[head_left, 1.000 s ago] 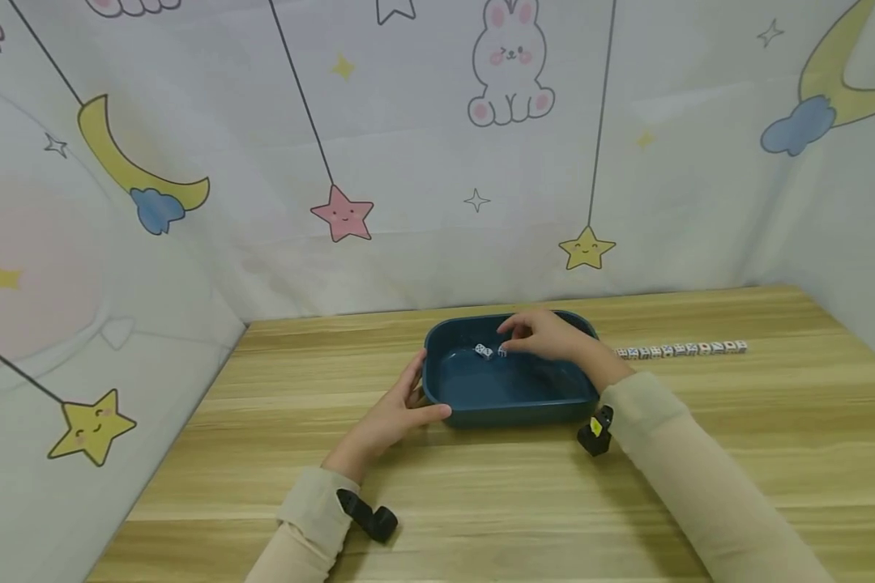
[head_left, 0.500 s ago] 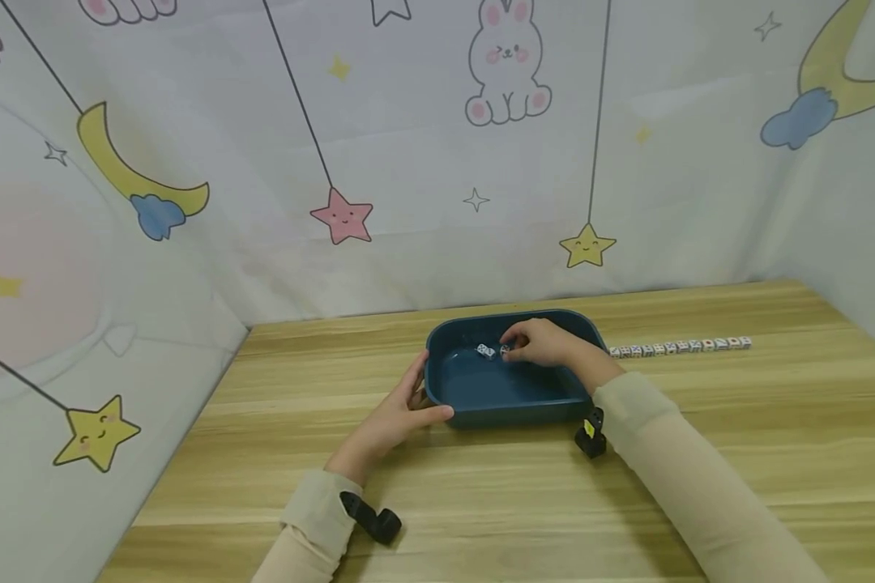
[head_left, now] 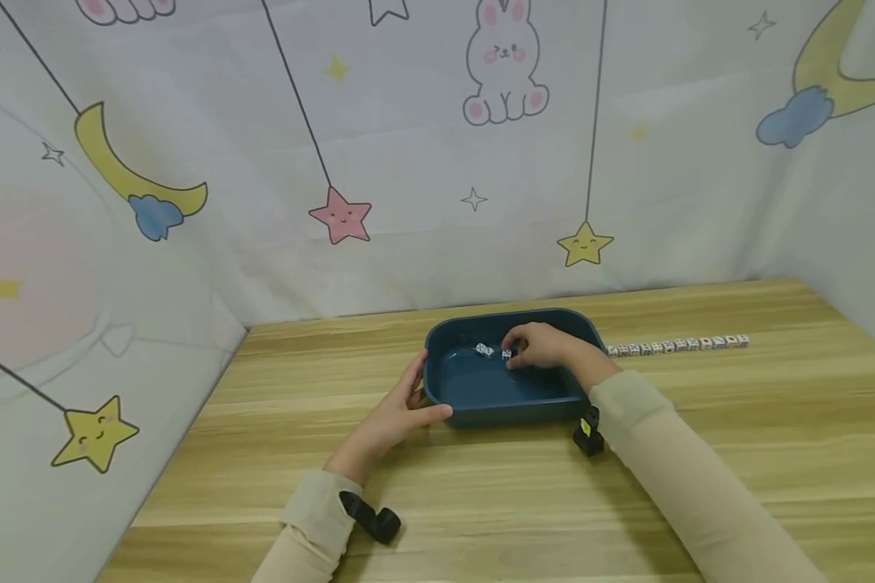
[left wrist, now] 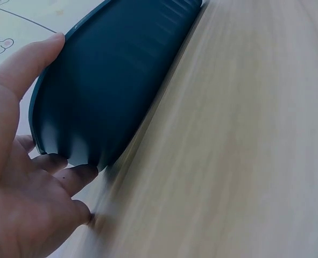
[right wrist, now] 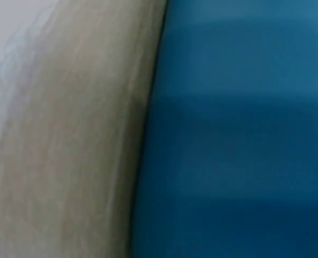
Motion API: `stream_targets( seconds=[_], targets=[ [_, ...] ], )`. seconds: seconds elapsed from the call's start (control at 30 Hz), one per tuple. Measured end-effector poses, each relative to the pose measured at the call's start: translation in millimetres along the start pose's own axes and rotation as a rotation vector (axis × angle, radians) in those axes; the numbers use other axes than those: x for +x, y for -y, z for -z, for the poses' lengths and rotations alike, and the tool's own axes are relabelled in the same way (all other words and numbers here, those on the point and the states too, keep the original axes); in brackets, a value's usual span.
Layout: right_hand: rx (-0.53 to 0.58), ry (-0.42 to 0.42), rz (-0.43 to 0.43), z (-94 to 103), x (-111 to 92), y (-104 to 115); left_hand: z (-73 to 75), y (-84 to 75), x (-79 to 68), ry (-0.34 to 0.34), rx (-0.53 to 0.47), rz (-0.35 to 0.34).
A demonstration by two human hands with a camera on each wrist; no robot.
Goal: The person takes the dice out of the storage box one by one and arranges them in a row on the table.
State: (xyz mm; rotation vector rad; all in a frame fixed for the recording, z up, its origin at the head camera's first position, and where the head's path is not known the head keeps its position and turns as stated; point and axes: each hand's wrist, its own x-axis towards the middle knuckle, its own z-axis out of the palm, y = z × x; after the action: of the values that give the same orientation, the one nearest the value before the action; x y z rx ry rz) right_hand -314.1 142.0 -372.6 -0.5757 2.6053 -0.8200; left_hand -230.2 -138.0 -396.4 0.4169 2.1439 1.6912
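A dark blue rectangular plastic tub (head_left: pixel 510 414) stands on the wooden table. My left hand (head_left: pixel 388 423) grips its left end, thumb at the front rim and fingers spread along the end wall; the left wrist view shows the same hand (left wrist: pixel 35 177) against the ribbed outside of the tub (left wrist: pixel 110 70). Inside the tub, my right hand (head_left: pixel 543 344) pinches a white die (head_left: pixel 506 355) between thumb and fingertips, close over the floor. Two more dice (head_left: pixel 484 350) lie together just left of it. Blue tub wall (right wrist: pixel 234 150) fills much of the right wrist view, hiding the right hand.
A straight row of several small white dice (head_left: pixel 681 346) runs rightward from the tub's right end. Behind the table (head_left: pixel 496 502) hangs a white printed cloth (head_left: pixel 423 275). Each wrist wears a black camera, the right one (head_left: pixel 589 436) close to the tub's front right corner.
My right hand has dipped lower into the tub and its fingers have closed around the die, moving it slightly right. The left hand keeps its place on the tub.
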Motion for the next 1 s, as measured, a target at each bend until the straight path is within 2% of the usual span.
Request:
stream_targets(
  seconds=[0.27,0.6,0.8,1.0],
  targets=[
    [-0.009,0.035,0.014,1.2,0,1,0.9,-0.4,-1.2,-0.001,0.007,0.008],
    [-0.030,0.019,0.066,5.2,-6,1,0.5,-1.2,-1.1,0.005,0.009,0.007],
    [-0.027,-0.024,0.106,16.2,-14,4,-0.2,-0.7,0.1,0.002,0.007,0.001],
    [-0.014,-0.049,0.134,33.6,-31,5,0.0,-0.8,-0.1,0.005,0.004,0.007]
  ],
)
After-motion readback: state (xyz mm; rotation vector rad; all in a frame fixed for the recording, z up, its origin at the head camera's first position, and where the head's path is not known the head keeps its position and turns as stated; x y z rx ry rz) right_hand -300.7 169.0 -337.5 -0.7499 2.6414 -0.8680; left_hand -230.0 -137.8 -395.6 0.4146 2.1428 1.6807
